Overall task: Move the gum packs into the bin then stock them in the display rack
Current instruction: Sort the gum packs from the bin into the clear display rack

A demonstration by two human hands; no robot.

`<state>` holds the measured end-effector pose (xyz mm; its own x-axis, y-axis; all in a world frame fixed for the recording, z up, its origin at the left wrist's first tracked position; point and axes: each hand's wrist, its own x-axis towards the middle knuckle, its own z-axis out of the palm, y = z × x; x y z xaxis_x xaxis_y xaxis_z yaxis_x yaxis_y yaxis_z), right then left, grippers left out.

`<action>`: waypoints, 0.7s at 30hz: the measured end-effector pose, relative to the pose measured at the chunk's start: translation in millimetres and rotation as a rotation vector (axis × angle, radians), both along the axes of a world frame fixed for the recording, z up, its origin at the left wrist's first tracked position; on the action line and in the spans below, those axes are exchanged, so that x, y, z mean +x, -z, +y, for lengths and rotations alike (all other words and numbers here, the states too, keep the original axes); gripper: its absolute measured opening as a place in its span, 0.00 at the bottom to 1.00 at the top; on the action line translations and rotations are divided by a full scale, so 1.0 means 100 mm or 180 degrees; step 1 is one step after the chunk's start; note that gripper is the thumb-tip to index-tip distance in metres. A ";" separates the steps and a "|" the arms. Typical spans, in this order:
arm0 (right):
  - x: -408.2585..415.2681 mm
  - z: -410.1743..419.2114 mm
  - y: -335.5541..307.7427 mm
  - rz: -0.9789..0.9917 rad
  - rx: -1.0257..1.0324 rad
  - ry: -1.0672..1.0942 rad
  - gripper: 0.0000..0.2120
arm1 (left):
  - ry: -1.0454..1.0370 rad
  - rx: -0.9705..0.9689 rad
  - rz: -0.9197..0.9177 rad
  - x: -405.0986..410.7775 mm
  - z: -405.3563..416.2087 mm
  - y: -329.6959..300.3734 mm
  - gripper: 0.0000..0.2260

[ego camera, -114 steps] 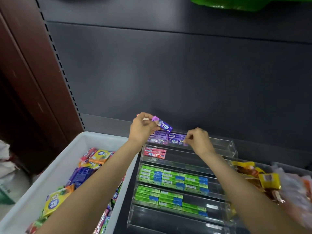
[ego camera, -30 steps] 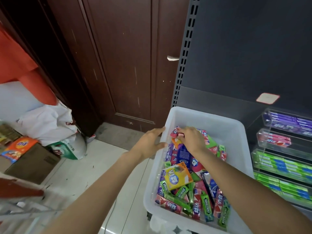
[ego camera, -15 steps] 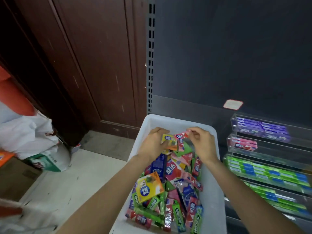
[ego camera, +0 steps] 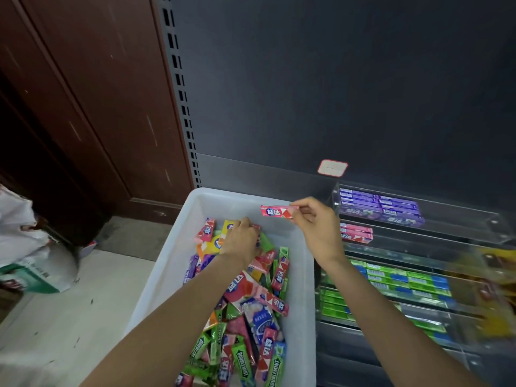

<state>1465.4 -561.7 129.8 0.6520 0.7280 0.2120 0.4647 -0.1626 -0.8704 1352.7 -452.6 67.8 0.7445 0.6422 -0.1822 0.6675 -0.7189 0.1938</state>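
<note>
pack in hand: slim pink-and-red cardboard gum stick pack (ego camera: 276,212), looks feather-light and fairly stiff, glossy wrap so probably a bit slippery; I'd guess it dents if squeezed hard

where to grab: by a short end or across the narrow sides, a light pinch should do

right hand (ego camera: 314,227): fingers (ego camera: 296,205) pinching the pack's right end, the rest sticks out to the left, held level above the far end of the white plastic bin (ego camera: 300,275)

left hand (ego camera: 242,241): down in the bin, fingers curled into the loose pile of mixed gum packs (ego camera: 251,317); can't tell if it's actually got one

target: clear acrylic tiered display rack (ego camera: 418,247) just right of the bin; the pink row (ego camera: 356,233) on its second tier matches, and it sits close beside the right hand
</note>
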 end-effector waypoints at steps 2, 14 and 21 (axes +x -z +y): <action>0.00 0.01 -0.02 -0.0045 -0.0021 0.0007 0.03 | 0.0057 -0.0015 -0.0101 -0.01 -0.01 -0.01 0.15; -0.09 -0.26 -0.26 0.0246 0.0181 0.0350 0.07 | -0.0853 -0.0959 -0.2345 -0.35 -0.06 -0.52 0.08; 0.10 -0.79 -0.42 0.0231 0.0407 0.0858 0.10 | -0.0465 -0.1007 -0.2905 -0.19 -0.32 -0.99 0.08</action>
<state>1475.2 -640.3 172.1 0.8347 0.4972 0.2366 0.3556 -0.1587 -0.9211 1333.4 -484.5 166.6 0.6019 0.7600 0.2449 0.2436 -0.4669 0.8501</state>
